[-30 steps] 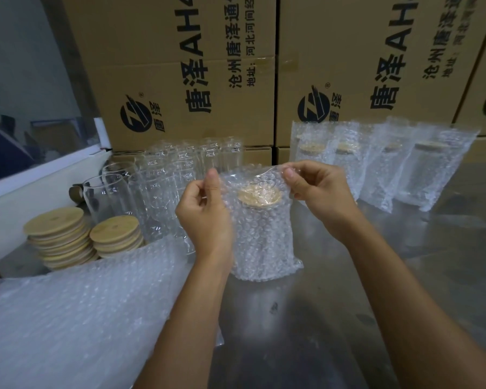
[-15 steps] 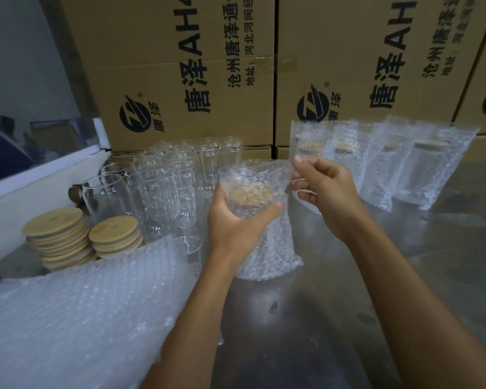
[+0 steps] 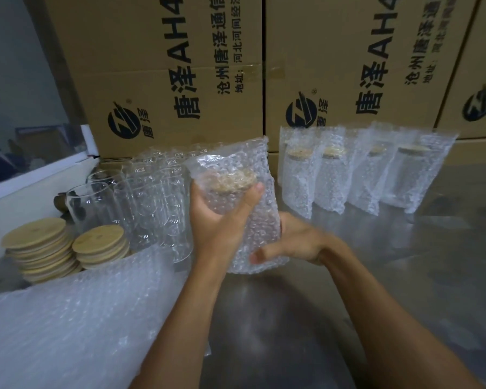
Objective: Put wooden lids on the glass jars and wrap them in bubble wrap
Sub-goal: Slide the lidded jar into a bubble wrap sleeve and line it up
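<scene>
A lidded glass jar in a bubble wrap sleeve [image 3: 260,220] is held up just above the metal table [image 3: 348,304]. My left hand [image 3: 222,217] grips its upper part just under the wooden lid, which shows through the wrap. My right hand [image 3: 292,242] holds the lower part from the right, thumb across the front. Several bare glass jars [image 3: 152,197] stand to the left. Two stacks of wooden lids [image 3: 40,248] sit at the far left. Several wrapped jars [image 3: 362,175] stand in a row at the back right.
A large sheet of bubble wrap [image 3: 68,318] lies at the near left. Stacked cardboard boxes [image 3: 180,80] form a wall behind the table. A white ledge [image 3: 26,186] runs along the left side.
My right hand dropped from the sleeve's top edge to the lower side of the wrapped jar. My left hand keeps its grip near the lid. The jar has risen slightly off the table.
</scene>
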{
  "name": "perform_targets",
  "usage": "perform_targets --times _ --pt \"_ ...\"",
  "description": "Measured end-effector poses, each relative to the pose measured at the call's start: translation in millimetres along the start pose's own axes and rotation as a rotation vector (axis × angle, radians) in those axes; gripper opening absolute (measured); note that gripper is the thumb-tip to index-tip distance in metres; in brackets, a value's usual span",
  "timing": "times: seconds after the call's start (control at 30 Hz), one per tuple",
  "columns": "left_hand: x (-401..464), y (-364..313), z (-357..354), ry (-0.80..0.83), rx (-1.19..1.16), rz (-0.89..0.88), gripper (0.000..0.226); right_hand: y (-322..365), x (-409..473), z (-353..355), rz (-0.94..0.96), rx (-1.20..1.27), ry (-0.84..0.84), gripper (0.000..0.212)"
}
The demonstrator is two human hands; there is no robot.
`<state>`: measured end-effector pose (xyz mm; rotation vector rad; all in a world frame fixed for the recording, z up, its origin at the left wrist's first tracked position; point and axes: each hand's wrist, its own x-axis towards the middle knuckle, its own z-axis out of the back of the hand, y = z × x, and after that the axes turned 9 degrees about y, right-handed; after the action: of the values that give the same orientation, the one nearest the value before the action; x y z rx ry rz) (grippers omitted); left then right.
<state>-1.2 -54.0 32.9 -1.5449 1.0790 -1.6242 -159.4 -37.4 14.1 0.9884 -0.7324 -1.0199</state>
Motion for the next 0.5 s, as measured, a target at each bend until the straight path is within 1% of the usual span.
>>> perform_targets --times 0.07,0.1,0.13,0.2,0.27,0.33,0.43,0.5 --pt "-3.1 1.9 -3.1 0.057 0.023 -0.018 0.095 -6.5 0.1 -0.9 0.012 0.05 -0.042 0.059" --pt "-4.6 3.9 -5.3 0.078 0.029 -0.041 0.099 -11.0 0.1 -1.3 0.015 0.081 -0.071 0.057" --pt "-7.0 6.7 -8.4 0.081 0.029 -0.068 0.097 -16.1 0.0 -2.1 0.016 0.116 -0.101 0.056" --pt "-14.0 19.1 -14.8 0.033 0.037 -0.053 0.089 -28.3 -0.3 -4.2 0.008 0.202 -0.165 0.057" --pt "-23.8 37.1 -18.9 0.006 0.075 0.047 0.079 -39.1 -0.6 -6.2 -0.001 0.289 -0.25 0.058" --pt "-32.0 57.4 -19.0 0.079 0.17 0.135 0.067 -46.6 -0.9 -5.5 0.013 0.364 -0.351 0.051" --pt "-35.5 81.4 -15.0 0.241 0.416 0.231 0.041 -55.5 -4.7 0.4 0.03 0.409 -0.528 0.039" --pt "-33.0 88.2 -13.6 0.289 0.577 0.253 0.04 -64.1 -9.9 6.5 0.024 0.422 -0.655 0.038"
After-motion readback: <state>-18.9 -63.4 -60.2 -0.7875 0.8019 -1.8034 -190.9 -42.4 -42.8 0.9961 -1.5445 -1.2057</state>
